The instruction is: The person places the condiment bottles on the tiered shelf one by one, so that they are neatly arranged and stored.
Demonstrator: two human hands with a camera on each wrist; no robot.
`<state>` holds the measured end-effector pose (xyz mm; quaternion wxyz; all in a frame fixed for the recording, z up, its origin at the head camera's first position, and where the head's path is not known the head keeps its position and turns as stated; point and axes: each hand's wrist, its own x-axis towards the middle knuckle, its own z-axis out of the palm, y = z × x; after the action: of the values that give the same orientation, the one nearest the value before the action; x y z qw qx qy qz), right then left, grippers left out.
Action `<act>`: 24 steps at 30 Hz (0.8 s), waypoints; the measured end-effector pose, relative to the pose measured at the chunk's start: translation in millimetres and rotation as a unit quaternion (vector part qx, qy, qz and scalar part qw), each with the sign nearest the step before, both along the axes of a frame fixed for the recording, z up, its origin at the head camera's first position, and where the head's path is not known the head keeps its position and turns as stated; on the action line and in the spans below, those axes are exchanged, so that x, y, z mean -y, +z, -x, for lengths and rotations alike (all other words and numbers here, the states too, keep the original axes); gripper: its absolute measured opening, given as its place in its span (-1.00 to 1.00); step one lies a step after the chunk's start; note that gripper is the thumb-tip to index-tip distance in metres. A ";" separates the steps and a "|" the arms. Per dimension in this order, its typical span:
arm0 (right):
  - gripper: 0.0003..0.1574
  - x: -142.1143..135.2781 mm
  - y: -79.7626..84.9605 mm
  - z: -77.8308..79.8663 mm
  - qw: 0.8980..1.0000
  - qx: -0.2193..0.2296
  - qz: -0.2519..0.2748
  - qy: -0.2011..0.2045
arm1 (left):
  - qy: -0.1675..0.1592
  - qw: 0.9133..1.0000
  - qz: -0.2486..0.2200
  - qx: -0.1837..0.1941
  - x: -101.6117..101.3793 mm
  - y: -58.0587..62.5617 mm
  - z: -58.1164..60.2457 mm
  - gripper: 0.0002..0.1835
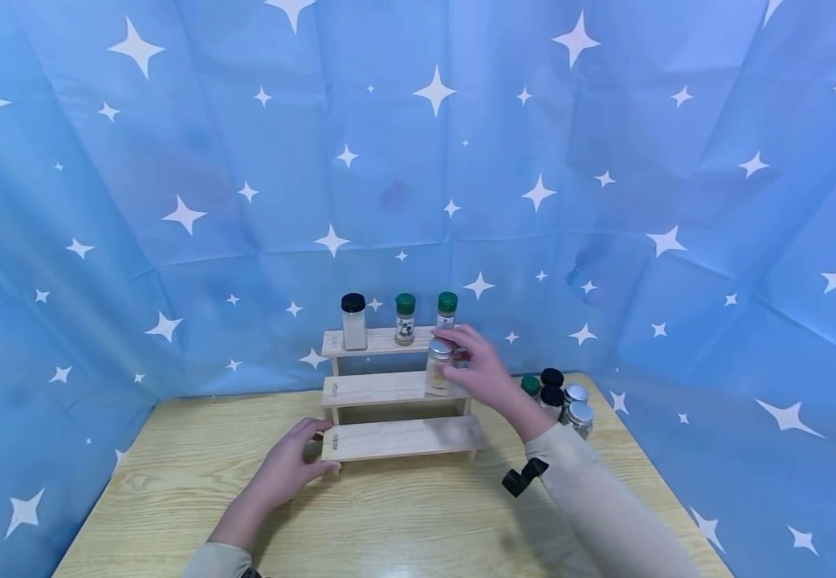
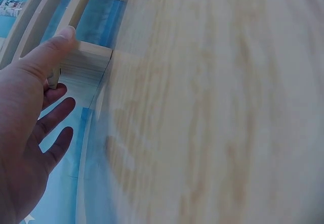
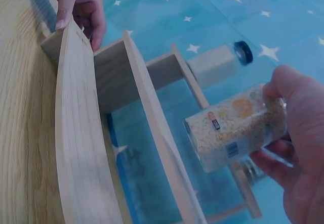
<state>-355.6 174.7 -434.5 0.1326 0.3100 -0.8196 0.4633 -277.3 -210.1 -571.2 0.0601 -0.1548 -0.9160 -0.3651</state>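
A three-tier wooden rack (image 1: 396, 440) stands on the table, and my left hand (image 1: 289, 464) pinches the left end of its lowest shelf. In the left wrist view the thumb (image 2: 55, 44) lies on the board's end, with the other fingers spread below. My right hand (image 1: 486, 376) grips a clear seasoning jar (image 3: 230, 128) with a silver lid and pale grainy contents. In the head view that jar overlaps the right end of the middle shelf (image 1: 374, 388). On the top shelf are a black-capped jar (image 1: 355, 325) of white contents and two green-capped jars, one (image 1: 405, 321) near the middle.
Several more jars with green, black and silver lids, including a silver-lidded one (image 1: 580, 416), cluster on the table (image 1: 193, 474) right of the rack. A blue curtain (image 1: 389, 160) with white stars hangs behind and along both sides.
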 end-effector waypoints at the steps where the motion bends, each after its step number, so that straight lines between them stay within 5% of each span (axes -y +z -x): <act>1: -0.28 4.1 0.5 0.8 1.000 0.000 -0.002 0.003 | -0.001 1.000 -0.001 -0.001 0.2 -0.2 0.1 -0.20; 24: -0.27 85.2 8.4 17.8 0.996 -0.007 -0.042 0.082 | -0.001 1.000 -0.004 0.001 -0.7 1.8 0.1 -0.23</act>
<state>-373.4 89.5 -426.1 0.0865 0.3845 -0.8094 0.4353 -277.4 -209.5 -569.5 0.0594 -0.1547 -0.9145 -0.3692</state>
